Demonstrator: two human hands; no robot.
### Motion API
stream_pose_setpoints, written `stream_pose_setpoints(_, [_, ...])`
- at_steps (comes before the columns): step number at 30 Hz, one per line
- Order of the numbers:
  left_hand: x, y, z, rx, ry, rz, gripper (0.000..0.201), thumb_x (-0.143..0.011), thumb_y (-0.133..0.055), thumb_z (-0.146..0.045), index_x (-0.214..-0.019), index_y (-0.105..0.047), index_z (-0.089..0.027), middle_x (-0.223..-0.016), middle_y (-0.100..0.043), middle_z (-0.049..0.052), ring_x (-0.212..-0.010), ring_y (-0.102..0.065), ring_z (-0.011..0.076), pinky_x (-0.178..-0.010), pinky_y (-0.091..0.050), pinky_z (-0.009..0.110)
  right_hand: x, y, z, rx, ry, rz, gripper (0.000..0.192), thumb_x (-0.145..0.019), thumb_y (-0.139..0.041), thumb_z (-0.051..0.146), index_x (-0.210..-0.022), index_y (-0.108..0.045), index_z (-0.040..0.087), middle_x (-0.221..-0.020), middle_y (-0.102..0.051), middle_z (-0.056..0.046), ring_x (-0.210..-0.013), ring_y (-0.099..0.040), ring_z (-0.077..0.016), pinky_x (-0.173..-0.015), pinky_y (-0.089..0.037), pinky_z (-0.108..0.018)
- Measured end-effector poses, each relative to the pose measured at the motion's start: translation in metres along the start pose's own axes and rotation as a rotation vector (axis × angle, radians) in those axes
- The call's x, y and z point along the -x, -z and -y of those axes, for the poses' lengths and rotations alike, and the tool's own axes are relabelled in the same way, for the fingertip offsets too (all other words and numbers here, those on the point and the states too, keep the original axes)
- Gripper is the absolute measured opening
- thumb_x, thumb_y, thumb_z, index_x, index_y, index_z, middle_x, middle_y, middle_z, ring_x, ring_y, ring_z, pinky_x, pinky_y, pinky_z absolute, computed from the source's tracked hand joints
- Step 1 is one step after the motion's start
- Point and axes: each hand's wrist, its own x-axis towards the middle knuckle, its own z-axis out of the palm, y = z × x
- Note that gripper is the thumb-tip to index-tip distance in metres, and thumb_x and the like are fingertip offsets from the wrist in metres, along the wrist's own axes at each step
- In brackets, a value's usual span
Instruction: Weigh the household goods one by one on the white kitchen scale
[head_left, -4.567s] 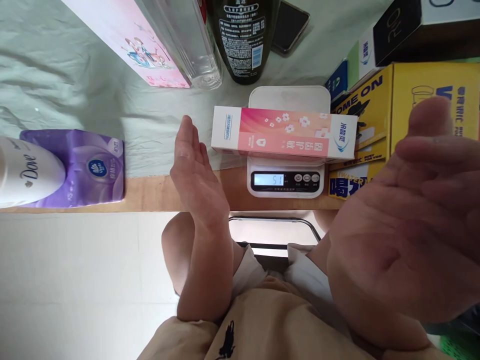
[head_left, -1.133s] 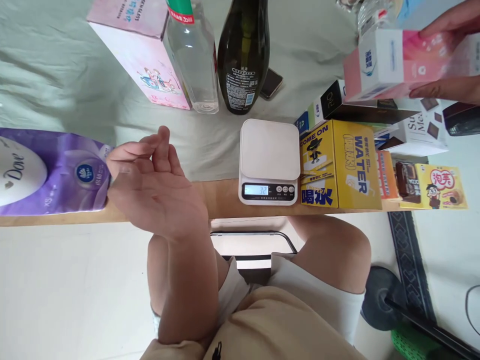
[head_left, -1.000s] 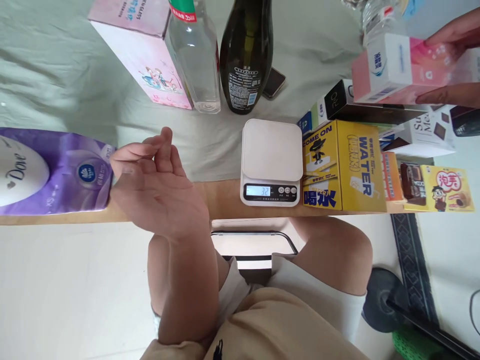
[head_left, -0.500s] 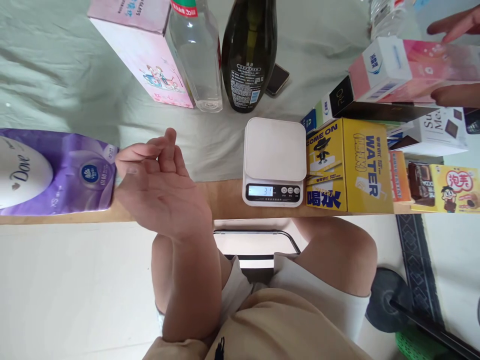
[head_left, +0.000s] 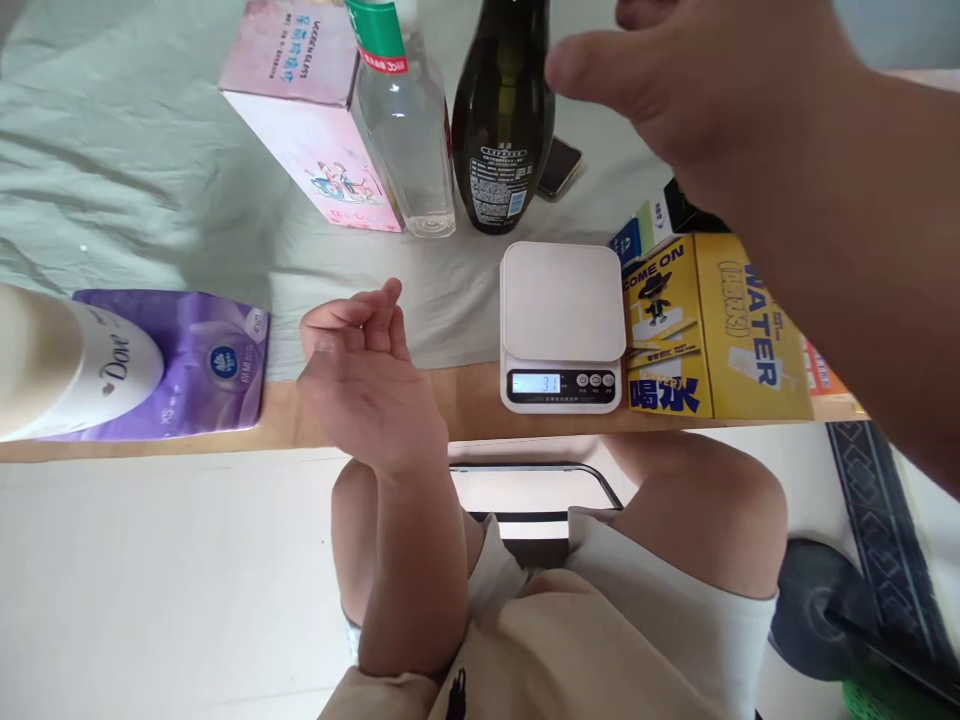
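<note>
My right hand (head_left: 720, 90) hangs empty and half-open above the dark bottle (head_left: 501, 120); left hand (head_left: 367, 385) idles empty, fingers curled. Scale (head_left: 562, 305) sits bare at the bench edge, reading 31: I'd zero it, then centre items.

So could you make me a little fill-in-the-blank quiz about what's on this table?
1. The platform of the white scale is ____.
2. The dark bottle stands just right of a ____ bottle.
3. The left hand holds ____.
4. The box right of the scale is ____.

Missing words: empty; clear; nothing; yellow
</note>
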Motion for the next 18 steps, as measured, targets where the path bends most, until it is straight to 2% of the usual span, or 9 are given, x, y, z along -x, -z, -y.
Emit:
stream_pose_setpoints(1, [-0.001, 0.001, 0.000, 0.008, 0.008, -0.003, 0.024, -0.082, -0.053, -0.046, -0.087, -0.057, -0.023, -0.101, -0.065, 0.000, -0.114, -0.069, 0.0178, -0.097, -0.053, 0.027, 0.000, -0.009, 0.003, 0.120, -0.049, -0.030, 0.052, -0.066, -0.078, 0.021, -0.112, -0.058, 0.010, -0.106, -0.052, 0.009, -0.128, -0.051, -0.0103, -0.091, -0.043, -0.015])
stream_pose_setpoints(3, [-0.002, 0.002, 0.001, 0.029, 0.019, -0.010, 0.025, -0.079, -0.057, -0.046, -0.086, -0.056, -0.022, -0.099, -0.064, 0.001, -0.111, -0.070, 0.0182, -0.095, -0.054, 0.026, -0.002, -0.025, 0.004, 0.224, -0.079, 0.008, 0.061, -0.072, -0.075, 0.020, -0.126, -0.052, 0.008, -0.116, -0.056, 0.006, -0.117, -0.056, -0.0077, -0.094, -0.049, -0.019])
stream_pose_setpoints(6, [-0.004, 0.000, 0.002, 0.039, 0.046, 0.036, 0.028, -0.078, -0.062, -0.048, -0.086, -0.055, -0.022, -0.096, -0.064, 0.001, -0.107, -0.071, 0.0188, -0.094, -0.054, 0.027, -0.010, -0.040, -0.008, 0.168, 0.033, 0.119, 0.061, -0.074, -0.069, 0.009, -0.131, -0.047, 0.008, -0.129, -0.057, 0.002, -0.109, -0.057, -0.0053, -0.093, -0.055, -0.022])
stream_pose_setpoints(9, [-0.003, -0.007, 0.003, 0.038, 0.072, 0.100, 0.030, -0.080, -0.062, -0.050, -0.086, -0.054, -0.021, -0.094, -0.062, 0.002, -0.104, -0.071, 0.0186, -0.096, -0.054, 0.028, -0.019, -0.045, -0.025, 0.194, 0.055, 0.146, 0.065, -0.074, -0.072, 0.008, -0.132, -0.045, 0.007, -0.120, -0.060, 0.000, -0.101, -0.056, -0.0050, -0.097, -0.055, -0.029])
stream_pose_setpoints(12, [0.001, -0.015, 0.005, 0.011, 0.075, 0.144, 0.027, -0.082, -0.058, -0.048, -0.084, -0.054, -0.021, -0.092, -0.061, 0.002, -0.101, -0.070, 0.0177, -0.096, -0.056, 0.028, -0.027, -0.047, -0.039, 0.227, 0.036, 0.156, 0.069, -0.070, -0.080, 0.013, -0.131, -0.048, 0.007, -0.111, -0.061, 0.003, -0.100, -0.053, -0.0049, -0.108, -0.048, -0.033])
stream_pose_setpoints(14, [0.004, -0.019, 0.008, -0.032, 0.066, 0.176, 0.024, -0.084, -0.054, -0.046, -0.084, -0.052, -0.022, -0.092, -0.061, 0.002, -0.101, -0.070, 0.0173, -0.098, -0.056, 0.029, -0.030, -0.048, -0.044, 0.234, 0.034, 0.156, 0.070, -0.069, -0.082, 0.019, -0.130, -0.049, 0.009, -0.110, -0.061, 0.006, -0.102, -0.052, -0.0035, -0.109, -0.045, -0.030])
stream_pose_setpoints(18, [0.004, -0.029, 0.019, -0.118, 0.080, 0.196, 0.014, -0.090, -0.043, -0.036, -0.087, -0.050, -0.024, -0.094, -0.062, 0.002, -0.101, -0.070, 0.0161, -0.101, -0.056, 0.032, -0.031, -0.044, -0.045, 0.225, 0.032, 0.082, 0.067, -0.070, -0.081, 0.025, -0.126, -0.049, 0.007, -0.104, -0.059, 0.008, -0.096, -0.049, -0.0011, -0.099, -0.045, -0.019])
